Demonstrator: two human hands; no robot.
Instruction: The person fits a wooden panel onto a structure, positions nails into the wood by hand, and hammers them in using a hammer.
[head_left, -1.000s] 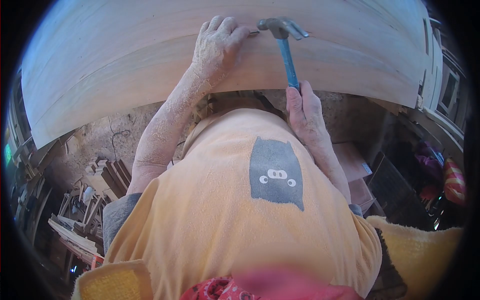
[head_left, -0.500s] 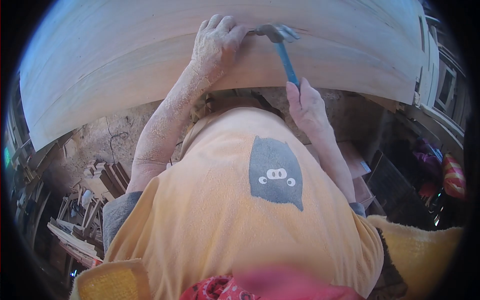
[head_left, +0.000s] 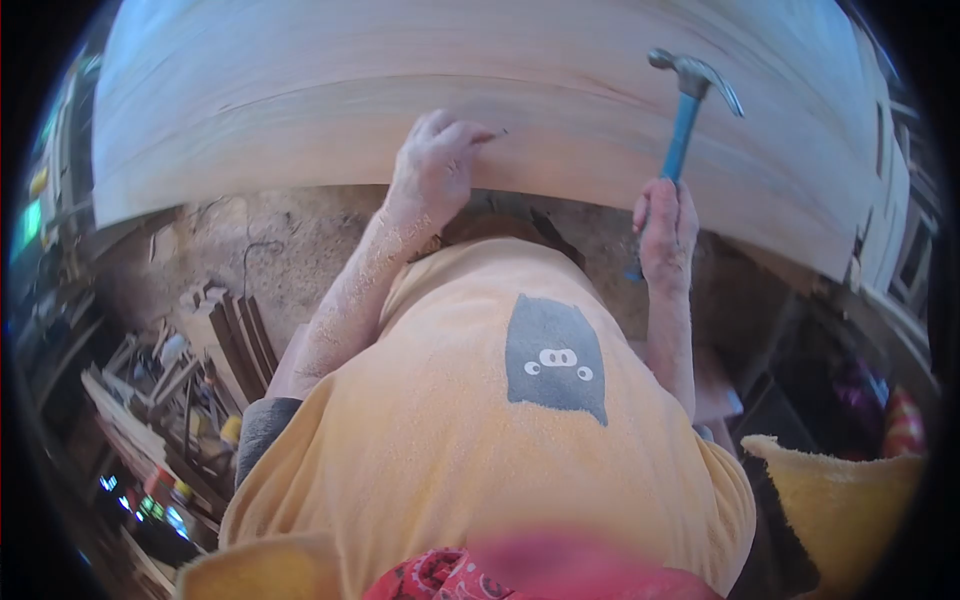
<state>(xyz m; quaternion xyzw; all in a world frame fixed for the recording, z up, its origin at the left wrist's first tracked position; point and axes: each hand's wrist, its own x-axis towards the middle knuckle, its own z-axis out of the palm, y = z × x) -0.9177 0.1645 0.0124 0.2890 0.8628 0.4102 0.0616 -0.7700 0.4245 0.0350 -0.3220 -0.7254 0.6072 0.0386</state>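
Note:
My right hand (head_left: 665, 228) is wrapped round the blue handle of a claw hammer (head_left: 679, 135). The hammer stands raised at the right, its metal head turned away from me and its claw pointing right. Over the near part of a broad pale wooden board (head_left: 330, 125), my left hand (head_left: 432, 165) is closed in a pinch, dusted with sawdust. A small dark nail (head_left: 504, 132) shows at its thumb and fingertip; most of it is hidden. A clear gap separates the hammer head from the left hand.
Wood offcuts (head_left: 225, 335) and scraps are piled on the floor at the left. Yellow cloth (head_left: 840, 500) lies at the lower right, and a red-and-yellow striped thing (head_left: 903, 425) is at the far right. Wooden framing (head_left: 895, 215) stands beyond the board's right end.
The hammer has moved right, away from the left fingers, where its head was earlier. My left hand has drawn back toward the board's near edge, still pinched.

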